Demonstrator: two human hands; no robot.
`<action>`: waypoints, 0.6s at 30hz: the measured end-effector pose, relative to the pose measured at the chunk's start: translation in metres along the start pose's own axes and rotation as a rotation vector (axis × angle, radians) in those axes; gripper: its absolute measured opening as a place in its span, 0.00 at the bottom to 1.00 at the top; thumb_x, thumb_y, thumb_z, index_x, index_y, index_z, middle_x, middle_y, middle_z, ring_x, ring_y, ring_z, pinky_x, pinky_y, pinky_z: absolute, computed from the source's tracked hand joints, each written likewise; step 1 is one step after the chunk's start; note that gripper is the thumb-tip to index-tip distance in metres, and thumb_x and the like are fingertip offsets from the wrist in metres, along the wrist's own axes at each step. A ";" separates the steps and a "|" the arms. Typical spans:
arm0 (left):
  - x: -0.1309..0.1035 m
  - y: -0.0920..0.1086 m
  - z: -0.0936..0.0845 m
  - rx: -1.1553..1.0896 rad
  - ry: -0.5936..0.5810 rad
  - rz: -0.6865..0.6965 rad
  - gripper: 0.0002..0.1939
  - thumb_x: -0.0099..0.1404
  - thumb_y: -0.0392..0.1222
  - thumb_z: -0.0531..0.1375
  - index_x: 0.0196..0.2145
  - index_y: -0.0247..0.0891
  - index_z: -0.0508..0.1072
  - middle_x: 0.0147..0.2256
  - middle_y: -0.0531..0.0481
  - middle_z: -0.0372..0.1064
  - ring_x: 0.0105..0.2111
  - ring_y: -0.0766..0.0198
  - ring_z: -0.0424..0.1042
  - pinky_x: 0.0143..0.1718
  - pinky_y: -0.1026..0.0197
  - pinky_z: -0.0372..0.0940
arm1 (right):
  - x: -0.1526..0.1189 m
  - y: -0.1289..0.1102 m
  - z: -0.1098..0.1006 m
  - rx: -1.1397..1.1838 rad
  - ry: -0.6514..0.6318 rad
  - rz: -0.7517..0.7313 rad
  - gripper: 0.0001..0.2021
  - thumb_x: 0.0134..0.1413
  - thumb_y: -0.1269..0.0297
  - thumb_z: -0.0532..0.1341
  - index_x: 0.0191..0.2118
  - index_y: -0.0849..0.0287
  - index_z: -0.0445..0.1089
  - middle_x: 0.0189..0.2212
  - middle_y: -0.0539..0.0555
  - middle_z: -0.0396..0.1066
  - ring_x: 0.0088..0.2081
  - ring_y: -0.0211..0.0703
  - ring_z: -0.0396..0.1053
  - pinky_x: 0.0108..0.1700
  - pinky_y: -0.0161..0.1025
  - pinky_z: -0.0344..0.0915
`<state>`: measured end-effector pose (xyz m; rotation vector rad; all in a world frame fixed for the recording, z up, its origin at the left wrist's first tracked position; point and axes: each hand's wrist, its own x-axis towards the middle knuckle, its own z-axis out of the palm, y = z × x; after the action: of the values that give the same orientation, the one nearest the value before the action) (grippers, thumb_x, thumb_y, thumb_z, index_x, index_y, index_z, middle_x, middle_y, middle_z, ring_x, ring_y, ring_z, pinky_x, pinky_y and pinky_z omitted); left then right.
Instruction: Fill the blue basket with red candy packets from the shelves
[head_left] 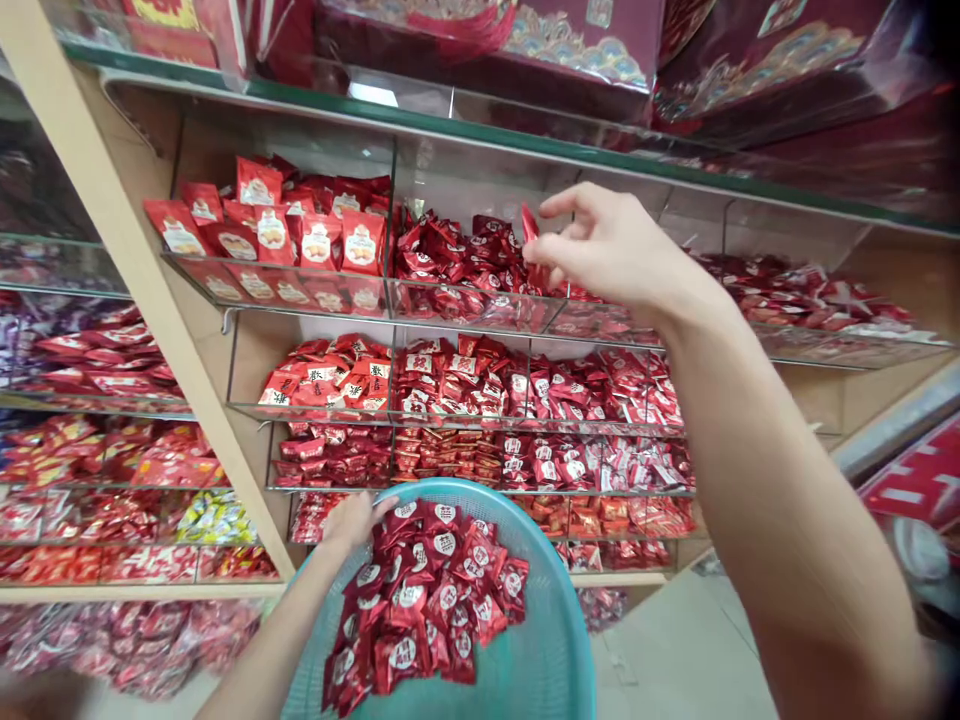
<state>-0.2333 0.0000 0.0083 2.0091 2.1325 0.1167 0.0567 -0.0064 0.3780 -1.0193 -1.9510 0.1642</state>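
Note:
A teal plastic basket (574,610) stands low in front of me, holding a heap of dark red wrapped candies (442,590) with white round labels. My left hand (351,522) is closed over the far left part of its rim. Up at the top candy shelf, my right hand (596,240) pinches a small red wrapped candy (529,222) between thumb and fingers. Directly behind and below that hand lies a compartment of dark red candies (457,255). Part of the basket is cut off by the lower picture edge.
Red packets (271,232) fill the compartment left of my right hand. A glass shelf (450,125) with large dark red gift boxes (487,40) runs just above it. Lower shelves hold more red candies (465,375). A wooden upright (150,290) divides off further candy shelves at left.

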 end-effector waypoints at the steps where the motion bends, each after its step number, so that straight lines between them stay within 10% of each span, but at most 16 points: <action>1: 0.000 0.000 0.000 0.004 0.001 -0.003 0.35 0.58 0.67 0.41 0.34 0.34 0.73 0.37 0.34 0.73 0.40 0.49 0.72 0.36 0.57 0.63 | -0.022 -0.003 0.005 -0.030 -0.008 0.007 0.21 0.48 0.62 0.60 0.48 0.65 0.62 0.23 0.46 0.66 0.24 0.31 0.64 0.28 0.33 0.59; 10: 0.002 -0.002 0.004 -0.027 -0.003 0.006 0.34 0.58 0.68 0.40 0.34 0.37 0.72 0.36 0.37 0.74 0.39 0.49 0.73 0.36 0.56 0.63 | -0.202 0.096 0.138 -0.328 -0.628 0.387 0.22 0.47 0.61 0.58 0.50 0.58 0.59 0.28 0.51 0.70 0.31 0.43 0.68 0.30 0.35 0.54; 18: 0.004 -0.002 0.005 -0.035 -0.016 0.002 0.36 0.57 0.69 0.39 0.35 0.36 0.72 0.37 0.35 0.74 0.39 0.48 0.72 0.36 0.56 0.62 | -0.245 0.100 0.156 -0.626 -0.792 0.356 0.21 0.50 0.62 0.55 0.52 0.58 0.57 0.40 0.58 0.71 0.38 0.50 0.70 0.32 0.37 0.57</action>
<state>-0.2347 0.0032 0.0028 1.9866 2.1042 0.1368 0.0585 -0.0740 0.0781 -1.9334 -2.5834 0.1740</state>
